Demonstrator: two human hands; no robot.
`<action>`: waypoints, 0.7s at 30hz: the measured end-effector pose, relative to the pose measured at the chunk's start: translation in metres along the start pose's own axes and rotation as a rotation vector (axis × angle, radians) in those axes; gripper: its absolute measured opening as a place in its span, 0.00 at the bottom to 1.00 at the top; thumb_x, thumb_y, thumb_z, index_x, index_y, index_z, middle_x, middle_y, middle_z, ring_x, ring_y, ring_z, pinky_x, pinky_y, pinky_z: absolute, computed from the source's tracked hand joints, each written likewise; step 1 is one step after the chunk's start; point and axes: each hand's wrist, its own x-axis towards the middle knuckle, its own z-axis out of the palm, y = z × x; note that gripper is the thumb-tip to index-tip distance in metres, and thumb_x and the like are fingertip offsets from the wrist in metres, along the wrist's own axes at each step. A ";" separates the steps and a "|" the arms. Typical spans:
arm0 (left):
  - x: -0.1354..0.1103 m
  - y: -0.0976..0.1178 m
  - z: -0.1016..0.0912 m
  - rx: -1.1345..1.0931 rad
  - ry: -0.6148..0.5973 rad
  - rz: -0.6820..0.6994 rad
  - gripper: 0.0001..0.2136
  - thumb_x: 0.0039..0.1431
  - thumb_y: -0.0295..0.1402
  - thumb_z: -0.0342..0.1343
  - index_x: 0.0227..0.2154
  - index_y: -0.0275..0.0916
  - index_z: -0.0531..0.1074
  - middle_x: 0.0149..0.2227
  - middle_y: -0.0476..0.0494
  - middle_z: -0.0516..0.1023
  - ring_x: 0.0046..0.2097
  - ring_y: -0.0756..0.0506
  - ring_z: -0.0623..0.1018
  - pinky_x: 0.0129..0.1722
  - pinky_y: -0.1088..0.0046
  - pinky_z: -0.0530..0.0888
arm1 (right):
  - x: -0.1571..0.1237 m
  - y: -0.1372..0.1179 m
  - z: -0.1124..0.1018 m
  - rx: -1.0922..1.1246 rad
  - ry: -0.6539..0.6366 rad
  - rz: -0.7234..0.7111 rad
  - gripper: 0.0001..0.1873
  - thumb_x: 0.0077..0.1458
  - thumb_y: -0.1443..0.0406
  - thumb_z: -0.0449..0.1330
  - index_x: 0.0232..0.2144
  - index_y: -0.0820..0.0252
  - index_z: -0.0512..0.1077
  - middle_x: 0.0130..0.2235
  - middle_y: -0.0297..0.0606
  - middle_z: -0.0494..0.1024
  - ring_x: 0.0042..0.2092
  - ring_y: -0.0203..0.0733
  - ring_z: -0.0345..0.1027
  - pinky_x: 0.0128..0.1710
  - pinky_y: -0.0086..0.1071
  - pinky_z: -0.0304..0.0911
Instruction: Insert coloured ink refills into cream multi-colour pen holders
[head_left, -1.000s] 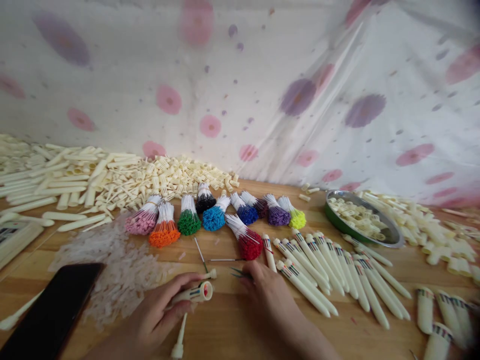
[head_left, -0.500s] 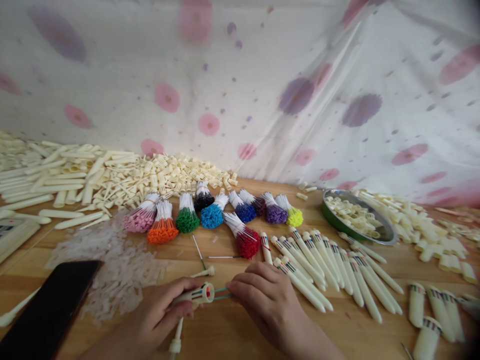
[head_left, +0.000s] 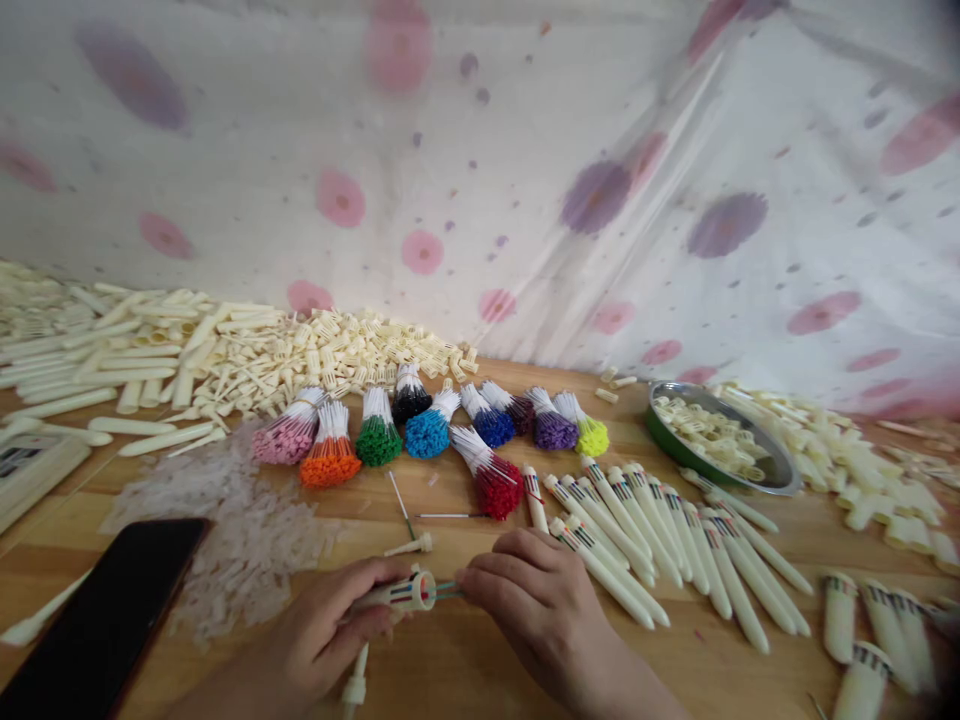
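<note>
My left hand point(head_left: 322, 630) is closed round a cream pen barrel point(head_left: 397, 594) whose open end faces right. My right hand point(head_left: 540, 600) pinches thin coloured refills point(head_left: 447, 590), their tips at the barrel's mouth. Behind the hands lie bundles of refills with coloured ends: pink point(head_left: 285, 440), orange point(head_left: 328, 460), green point(head_left: 377, 438), blue point(head_left: 427, 432), red point(head_left: 495, 482) and others. A loose cream tip piece point(head_left: 410, 546) lies just beyond the barrel. Another cream piece point(head_left: 355, 684) sits under my left wrist.
A row of assembled cream pens point(head_left: 660, 540) lies to the right, with short capped pieces point(head_left: 862, 630) further right. A green metal-rimmed bowl point(head_left: 780, 480) holds small cream parts. Heaps of cream parts point(head_left: 225, 350) fill the back left. A black phone point(head_left: 97, 620) lies front left beside clear bits point(head_left: 240, 540).
My right hand picked thin refills up from the table and brought them left to the barrel's open end. My left hand has kept hold of the barrel throughout.
</note>
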 end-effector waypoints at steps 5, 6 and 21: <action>0.000 0.006 0.000 -0.014 0.005 -0.024 0.13 0.56 0.35 0.54 0.45 0.50 0.73 0.43 0.51 0.81 0.43 0.45 0.79 0.47 0.74 0.72 | 0.000 0.000 0.000 0.025 0.008 -0.009 0.12 0.63 0.70 0.46 0.40 0.63 0.68 0.31 0.39 0.77 0.32 0.40 0.64 0.31 0.33 0.61; 0.000 0.006 0.000 -0.016 0.010 -0.020 0.13 0.56 0.35 0.54 0.45 0.50 0.73 0.43 0.50 0.81 0.43 0.45 0.79 0.47 0.73 0.72 | -0.001 0.000 0.000 0.030 0.009 -0.008 0.11 0.63 0.71 0.46 0.40 0.63 0.68 0.31 0.39 0.77 0.32 0.40 0.65 0.30 0.33 0.61; 0.004 0.010 -0.004 -0.070 -0.133 0.001 0.12 0.58 0.31 0.52 0.45 0.49 0.71 0.44 0.50 0.80 0.46 0.46 0.77 0.46 0.75 0.72 | -0.003 -0.005 0.000 -0.056 0.020 -0.103 0.15 0.64 0.71 0.43 0.43 0.69 0.69 0.33 0.44 0.78 0.34 0.41 0.68 0.34 0.35 0.64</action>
